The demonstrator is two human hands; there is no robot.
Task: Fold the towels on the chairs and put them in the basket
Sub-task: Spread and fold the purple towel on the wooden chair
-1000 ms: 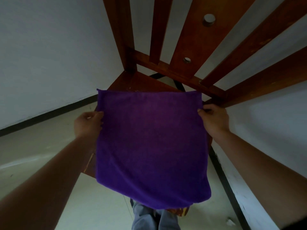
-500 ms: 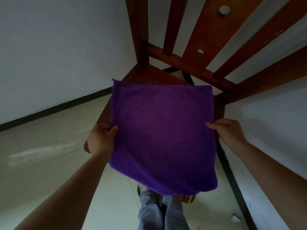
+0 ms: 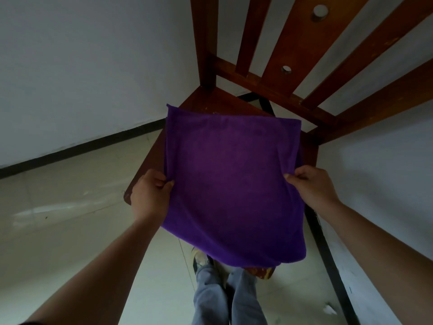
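A purple towel (image 3: 232, 184) lies spread over the seat of a brown wooden chair (image 3: 210, 99), its near edge hanging past the seat's front. My left hand (image 3: 150, 195) pinches the towel's left edge about halfway along. On the opposite edge, my right hand (image 3: 311, 186) pinches the cloth at the same height. The cloth bunches slightly at both grips. The far corners rest flat on the seat. No basket is in view.
The chair's slatted backrest (image 3: 304, 55) rises at the top right. White walls meet in a corner behind it, with a black baseboard (image 3: 77, 148) along the pale tiled floor. My legs in grey trousers (image 3: 225, 294) stand just before the seat.
Both hands slid from the towel's far corners back along its side edges to the middle and now pinch it there. The towel settled onto the seat.
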